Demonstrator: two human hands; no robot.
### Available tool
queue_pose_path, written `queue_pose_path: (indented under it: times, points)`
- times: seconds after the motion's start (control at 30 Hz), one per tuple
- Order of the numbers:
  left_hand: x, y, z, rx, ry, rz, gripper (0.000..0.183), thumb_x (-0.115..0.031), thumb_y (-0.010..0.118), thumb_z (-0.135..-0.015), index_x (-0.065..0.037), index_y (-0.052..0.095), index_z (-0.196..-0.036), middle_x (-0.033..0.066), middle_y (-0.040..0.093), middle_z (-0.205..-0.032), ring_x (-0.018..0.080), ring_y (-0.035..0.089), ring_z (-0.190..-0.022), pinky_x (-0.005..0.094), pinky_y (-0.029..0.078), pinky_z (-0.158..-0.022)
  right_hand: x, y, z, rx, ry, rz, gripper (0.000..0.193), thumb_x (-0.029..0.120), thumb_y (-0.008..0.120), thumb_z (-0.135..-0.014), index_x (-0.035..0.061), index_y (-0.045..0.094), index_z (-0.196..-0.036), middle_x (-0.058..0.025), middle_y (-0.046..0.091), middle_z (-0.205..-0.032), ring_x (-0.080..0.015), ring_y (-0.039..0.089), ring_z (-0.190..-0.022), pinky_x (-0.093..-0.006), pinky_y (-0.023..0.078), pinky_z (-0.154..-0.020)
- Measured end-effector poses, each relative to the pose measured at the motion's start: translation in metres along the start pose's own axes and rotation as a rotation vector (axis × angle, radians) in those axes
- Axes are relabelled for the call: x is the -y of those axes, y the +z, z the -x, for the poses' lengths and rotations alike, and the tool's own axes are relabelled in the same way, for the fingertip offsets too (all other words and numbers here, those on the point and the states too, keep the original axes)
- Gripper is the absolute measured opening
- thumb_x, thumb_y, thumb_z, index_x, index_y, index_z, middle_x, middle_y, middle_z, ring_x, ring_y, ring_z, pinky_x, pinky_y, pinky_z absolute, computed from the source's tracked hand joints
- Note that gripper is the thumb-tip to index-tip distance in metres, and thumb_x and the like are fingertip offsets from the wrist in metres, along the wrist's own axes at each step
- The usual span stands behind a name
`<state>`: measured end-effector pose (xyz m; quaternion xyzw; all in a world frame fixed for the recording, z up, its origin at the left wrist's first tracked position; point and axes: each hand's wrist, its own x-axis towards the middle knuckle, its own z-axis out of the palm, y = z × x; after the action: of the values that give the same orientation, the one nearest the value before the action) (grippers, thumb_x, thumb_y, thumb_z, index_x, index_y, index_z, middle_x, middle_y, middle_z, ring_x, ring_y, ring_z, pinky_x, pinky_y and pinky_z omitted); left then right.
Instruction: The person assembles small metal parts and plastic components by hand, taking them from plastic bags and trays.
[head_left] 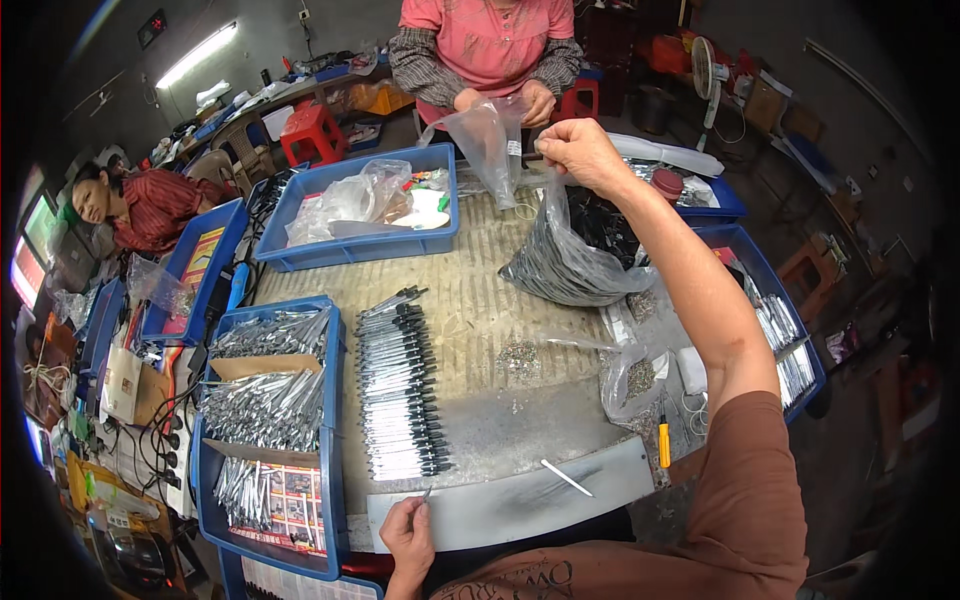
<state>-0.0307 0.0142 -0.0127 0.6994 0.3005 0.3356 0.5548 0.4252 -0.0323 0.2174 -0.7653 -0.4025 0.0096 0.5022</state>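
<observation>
My right hand (583, 152) reaches far across the bench, its fingers closed on the upper edge of a clear plastic bag (568, 275). Many black clips or small black parts (600, 222) show inside the bag. Near the bench's front edge, my left hand (408, 535) is pinched around a small, thin, dark piece (427, 493) that I cannot make out. To its right, one white pen-like barrel (567, 478) lies on a grey plate (510, 510). Beyond my left hand, a long row of silver-and-black pens (400, 390) lies side by side.
At left, a divided blue bin (336, 400) holds silver pen parts. A blue tray (355, 248) with plastic bags stands at the back. A small parts bag (632, 380) and yellow-handled screwdriver (664, 443) lie right. Across the bench, a person in pink (487, 50) handles a clear bag (485, 145).
</observation>
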Motion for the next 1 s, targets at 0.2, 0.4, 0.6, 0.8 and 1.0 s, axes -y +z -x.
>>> queue_pose_path:
  times: [0.2,0.4,0.6,0.8,1.0]
  points:
    - [0.002,-0.002,0.002,-0.003,-0.029,-0.057,0.008,-0.003,0.056,-0.078,0.005,0.056,-0.080,0.0086,0.054,-0.069,0.0132,0.050,-0.062,0.0240,0.040,-0.057,-0.004,0.002,-0.009,-0.005,0.024,-0.020,0.015,0.014,0.056,-0.078,0.0019,0.059,-0.070,0.0013,0.053,-0.059,-0.0039,0.043,-0.051,-0.0188,0.034,-0.046]
    - [0.000,-0.002,0.001,-0.004,0.007,-0.090,0.007,-0.001,0.055,-0.077,0.005,0.056,-0.080,0.0102,0.056,-0.070,0.0155,0.052,-0.063,0.0249,0.042,-0.058,-0.009,0.005,-0.013,0.006,0.023,-0.045,0.015,0.013,0.056,-0.078,0.0022,0.058,-0.068,0.0019,0.052,-0.059,-0.0037,0.042,-0.051,-0.0186,0.033,-0.047]
    - [0.002,-0.002,0.002,-0.009,-0.006,-0.088,0.008,-0.002,0.056,-0.077,0.005,0.056,-0.081,0.0107,0.056,-0.071,0.0161,0.053,-0.063,0.0255,0.042,-0.059,-0.011,0.004,-0.014,0.017,0.025,-0.036,0.014,0.013,0.056,-0.078,0.0019,0.058,-0.070,0.0020,0.052,-0.059,-0.0040,0.043,-0.052,-0.0187,0.033,-0.047]
    - [0.003,-0.001,0.001,-0.005,0.021,-0.116,0.009,-0.003,0.056,-0.077,0.005,0.056,-0.082,0.0104,0.056,-0.071,0.0160,0.052,-0.063,0.0252,0.041,-0.058,-0.013,0.001,-0.013,-0.012,0.004,-0.035,0.016,0.014,0.058,-0.073,-0.0013,0.061,-0.072,-0.0026,0.056,-0.057,-0.0083,0.050,-0.048,-0.0225,0.041,-0.048]
    - [0.000,-0.002,0.002,-0.011,0.002,-0.090,0.009,-0.003,0.057,-0.077,0.005,0.056,-0.082,0.0105,0.055,-0.070,0.0161,0.052,-0.062,0.0254,0.041,-0.057,-0.004,0.005,-0.005,0.034,0.026,-0.104,0.013,0.014,0.055,-0.078,0.0021,0.059,-0.074,0.0016,0.053,-0.061,-0.0043,0.043,-0.052,-0.0185,0.034,-0.047]
